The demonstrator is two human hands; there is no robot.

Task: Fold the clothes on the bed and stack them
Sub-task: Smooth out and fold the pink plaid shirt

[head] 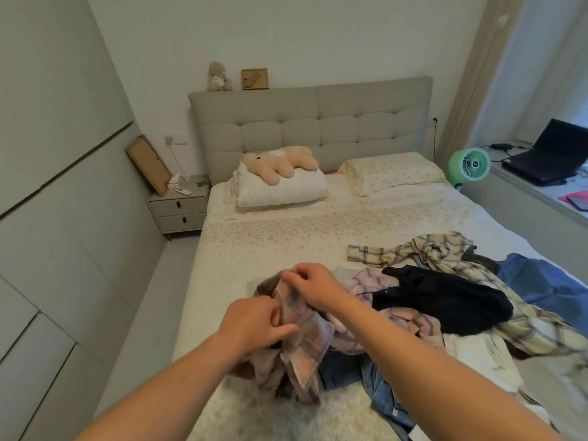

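A pink plaid shirt hangs bunched in front of me over the near end of the bed. My left hand grips its fabric low on the left. My right hand pinches an upper edge of the same shirt. To the right lies a loose heap: a black garment, a cream plaid shirt, a blue garment and jeans near the front edge.
A folded white quilt with a plush bear and a pillow sit by the headboard. A nightstand stands at the left, a green fan and a laptop at the right.
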